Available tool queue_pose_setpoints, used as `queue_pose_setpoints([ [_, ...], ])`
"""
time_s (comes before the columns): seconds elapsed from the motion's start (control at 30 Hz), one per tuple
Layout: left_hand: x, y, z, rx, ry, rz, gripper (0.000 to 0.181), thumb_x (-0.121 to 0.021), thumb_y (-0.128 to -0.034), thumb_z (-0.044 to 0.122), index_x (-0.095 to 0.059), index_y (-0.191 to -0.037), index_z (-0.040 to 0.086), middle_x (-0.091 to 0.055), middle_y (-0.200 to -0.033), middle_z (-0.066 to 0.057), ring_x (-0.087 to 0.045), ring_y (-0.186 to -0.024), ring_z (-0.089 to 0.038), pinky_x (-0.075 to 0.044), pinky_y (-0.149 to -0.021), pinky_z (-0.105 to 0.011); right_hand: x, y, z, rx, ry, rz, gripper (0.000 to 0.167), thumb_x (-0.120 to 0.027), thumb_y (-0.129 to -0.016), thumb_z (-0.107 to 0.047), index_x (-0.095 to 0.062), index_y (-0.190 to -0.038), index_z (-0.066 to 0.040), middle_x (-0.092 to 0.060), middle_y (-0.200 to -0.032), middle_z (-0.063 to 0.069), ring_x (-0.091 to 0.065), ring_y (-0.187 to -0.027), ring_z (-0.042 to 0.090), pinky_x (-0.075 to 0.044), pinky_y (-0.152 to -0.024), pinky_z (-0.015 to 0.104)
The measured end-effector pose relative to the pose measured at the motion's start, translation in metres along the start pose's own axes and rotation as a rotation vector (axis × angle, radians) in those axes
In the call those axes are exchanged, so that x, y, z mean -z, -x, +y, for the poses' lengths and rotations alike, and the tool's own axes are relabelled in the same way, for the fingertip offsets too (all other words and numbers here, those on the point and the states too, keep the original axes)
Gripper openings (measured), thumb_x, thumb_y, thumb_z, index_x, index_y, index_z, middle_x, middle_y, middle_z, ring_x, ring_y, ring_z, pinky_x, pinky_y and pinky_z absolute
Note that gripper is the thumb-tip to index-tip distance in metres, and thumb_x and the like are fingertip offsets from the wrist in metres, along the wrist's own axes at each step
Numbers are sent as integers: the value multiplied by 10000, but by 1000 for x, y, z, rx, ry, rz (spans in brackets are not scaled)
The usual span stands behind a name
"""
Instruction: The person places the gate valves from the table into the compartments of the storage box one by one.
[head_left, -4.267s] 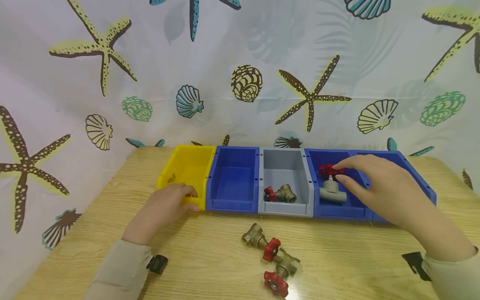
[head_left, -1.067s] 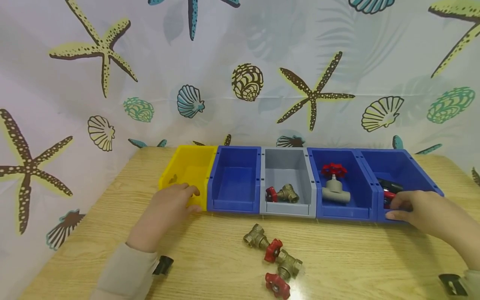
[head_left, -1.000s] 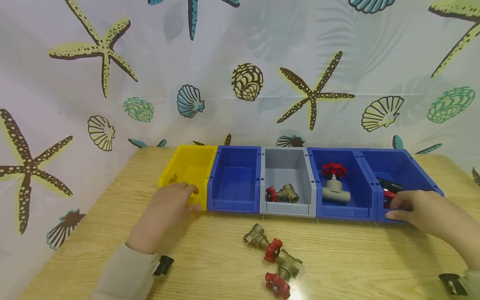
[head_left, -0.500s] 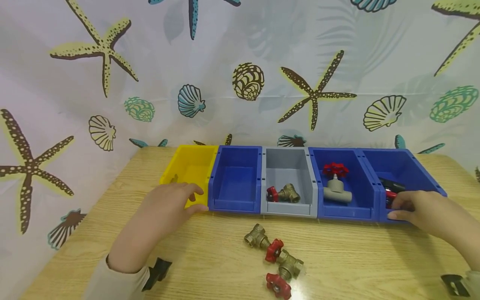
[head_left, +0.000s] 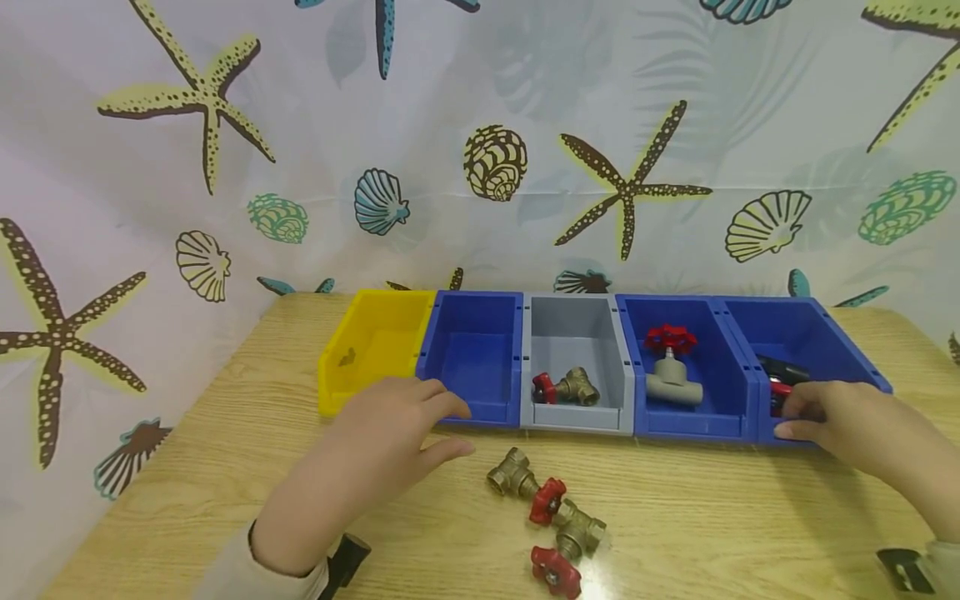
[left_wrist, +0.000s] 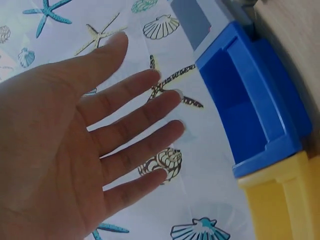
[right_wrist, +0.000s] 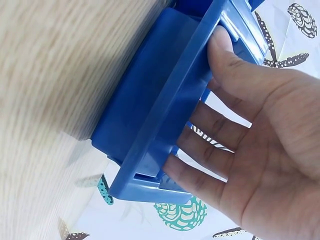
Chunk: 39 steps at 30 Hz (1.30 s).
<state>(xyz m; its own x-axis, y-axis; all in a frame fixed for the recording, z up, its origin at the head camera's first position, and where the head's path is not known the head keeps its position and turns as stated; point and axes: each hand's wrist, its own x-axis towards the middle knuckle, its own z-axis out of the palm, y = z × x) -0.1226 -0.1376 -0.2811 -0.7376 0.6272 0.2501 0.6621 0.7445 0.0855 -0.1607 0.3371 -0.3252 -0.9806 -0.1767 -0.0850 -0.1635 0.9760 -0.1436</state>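
My left hand (head_left: 375, 458) hovers over the table's front side, near the second bin from the left, a blue one (head_left: 472, 367). Its fingers are spread and hold nothing, as its bare palm (left_wrist: 55, 145) in the left wrist view confirms. At the far right, my right hand (head_left: 862, 421) grips the front wall of the end blue bin (right_wrist: 150, 115), thumb outside and fingers reaching over the lip. Inside that bin lies a black item with a red part (head_left: 783, 371), partly hidden by the fingers. Two brass valves with red handwheels, one nearer (head_left: 577, 529) and one farther (head_left: 513, 473), lie on the table.
The bins stand in a joined row: yellow (head_left: 386, 358), blue, grey (head_left: 573, 321) and two more blue. A brass valve (head_left: 576, 387) lies in the grey bin. A grey plastic tee valve with red handwheel (head_left: 672, 383) stands in the adjoining blue bin (head_left: 720, 354). A patterned curtain (head_left: 450, 100) hangs behind.
My left hand has left the yellow bin's front edge and moved right. My right hand went from the tee valve's handwheel to the end bin, and has stayed there for the last second.
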Motion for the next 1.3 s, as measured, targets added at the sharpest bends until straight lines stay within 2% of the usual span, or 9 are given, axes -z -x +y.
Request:
queue_pose_setpoints([
  [0.23,-13,-7,17,-89,89,-88,369,-684,-915,477,-697,-1151,194,-670,-1068,68,-626,-1002,-150,-495,-917,-360,-1,-1,2,0,-2,-1,210,-767,-854,-210,-624,-778,-77,-631,-751,9,-543,-681,218,-475,-647,490],
  [0.37,-22,-10,28,-172,118,-84,379,-667,-923,491,-685,-1166,200,-666,-1083,81,-618,-1013,-112,-481,-945,-324,-3,-1,2,1,3,0,209,-767,-854,-203,-623,-776,-74,-618,-743,9,-532,-674,217,-475,-648,489],
  [0.53,-31,-10,43,-263,108,-80,410,-637,-931,525,-672,-1186,207,-651,-1120,102,-595,-1052,-88,-460,-975,-284,-3,0,1,-1,-3,0,208,-768,-855,-199,-621,-778,-73,-615,-746,11,-528,-673,216,-475,-644,481],
  [0.7,-40,-10,57,-330,98,-100,427,-578,-947,570,-656,-1192,228,-631,-1131,134,-570,-1070,-55,-432,-998,-257,-3,1,1,3,-6,8,209,-767,-855,-199,-619,-777,-75,-614,-744,6,-523,-669,212,-468,-632,465],
  [0.8,-46,-10,63,-365,115,-138,436,-558,-952,583,-639,-1210,242,-617,-1139,143,-550,-1066,-36,-424,-989,-239,-3,1,1,3,-3,7,209,-766,-856,-203,-617,-778,-78,-608,-741,2,-519,-666,210,-465,-627,459],
  [0.9,-51,-12,65,-377,150,-202,462,-558,-955,577,-612,-1280,254,-601,-1211,146,-532,-1128,-33,-421,-1005,-265,-2,2,1,-4,-1,2,214,-766,-857,-212,-616,-780,-80,-604,-742,2,-519,-666,212,-464,-625,462],
  [1.0,-55,-13,67,-365,183,-264,494,-555,-955,577,-579,-1344,272,-581,-1280,150,-511,-1202,-40,-419,-1050,-360,0,3,0,-8,1,3,217,-768,-856,-221,-614,-784,-87,-601,-743,-1,-519,-665,212,-465,-621,468],
  [1.1,-59,-13,68,-356,167,-296,557,-551,-939,608,-549,-1384,273,-556,-1336,135,-491,-1253,-66,-407,-1067,-433,0,3,-1,-7,-3,0,212,-763,-862,-223,-612,-790,-93,-592,-741,-7,-515,-664,209,-463,-616,459],
  [1.3,-68,-14,70,-374,74,-311,645,-589,-912,619,-483,-1440,263,-464,-1471,83,-399,-1372,-124,-337,-1117,-436,0,4,-2,-12,-14,-10,205,-755,-872,-221,-614,-796,-94,-580,-738,-14,-506,-661,204,-456,-610,439],
])
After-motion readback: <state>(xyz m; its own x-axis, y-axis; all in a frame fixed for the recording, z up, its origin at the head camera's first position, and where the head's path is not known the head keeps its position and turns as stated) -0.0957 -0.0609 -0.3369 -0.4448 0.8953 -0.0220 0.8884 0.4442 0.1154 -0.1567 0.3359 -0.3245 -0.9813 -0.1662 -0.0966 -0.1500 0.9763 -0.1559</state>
